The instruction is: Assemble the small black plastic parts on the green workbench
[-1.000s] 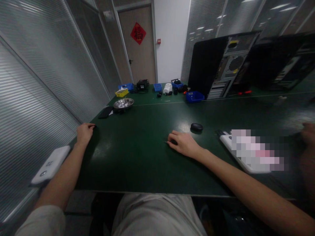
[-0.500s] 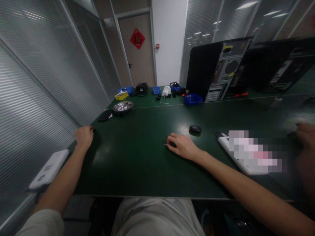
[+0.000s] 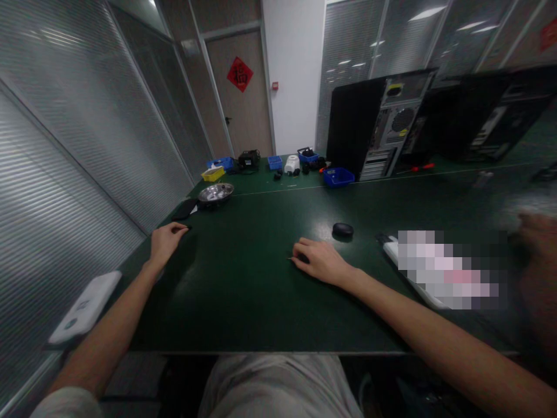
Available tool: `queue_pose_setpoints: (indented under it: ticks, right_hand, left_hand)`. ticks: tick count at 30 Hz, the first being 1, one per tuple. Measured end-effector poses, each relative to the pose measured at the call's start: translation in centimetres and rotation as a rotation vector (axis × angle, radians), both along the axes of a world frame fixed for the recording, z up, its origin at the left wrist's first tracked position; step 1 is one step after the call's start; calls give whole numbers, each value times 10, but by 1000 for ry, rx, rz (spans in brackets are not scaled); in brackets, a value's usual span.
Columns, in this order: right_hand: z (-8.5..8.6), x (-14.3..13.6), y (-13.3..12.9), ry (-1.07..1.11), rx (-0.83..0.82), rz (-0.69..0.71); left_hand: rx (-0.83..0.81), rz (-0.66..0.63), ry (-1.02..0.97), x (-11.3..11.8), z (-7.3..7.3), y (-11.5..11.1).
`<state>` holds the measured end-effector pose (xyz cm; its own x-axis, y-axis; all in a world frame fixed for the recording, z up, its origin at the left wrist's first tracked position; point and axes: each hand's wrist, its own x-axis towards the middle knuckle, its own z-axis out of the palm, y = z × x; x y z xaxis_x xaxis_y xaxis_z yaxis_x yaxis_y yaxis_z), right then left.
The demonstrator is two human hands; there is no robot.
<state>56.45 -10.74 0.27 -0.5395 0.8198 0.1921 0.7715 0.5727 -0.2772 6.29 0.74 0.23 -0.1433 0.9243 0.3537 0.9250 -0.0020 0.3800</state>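
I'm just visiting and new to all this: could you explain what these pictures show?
There is no machine here: a person works bare-handed, seen by one head-worn camera looking forward and down. The left hand pinches a small dark item; the right hand holds a thin item; both are too small to identify. On the green table are a black mouse near the right hand, a metal dish farther back, and a blue tray beside a computer tower.

Dimly lit white wall point(image 3: 293, 69), wooden door point(image 3: 250, 119) with red diamond sign point(image 3: 239, 74), slatted blinds point(image 3: 47, 168), green table point(image 3: 243, 296)
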Motion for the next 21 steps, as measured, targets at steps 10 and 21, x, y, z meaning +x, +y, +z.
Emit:
queue_pose_setpoints:
  ticks: [10,21]
  right_hand:
    - [-4,-2,-1,151,-26,14]
    - [-4,-8,-2,115,-18,6]
  left_hand:
    - [-239,-981,-250,236,-7,-85]
    - [-263,-917,-294,236,-10,-90]
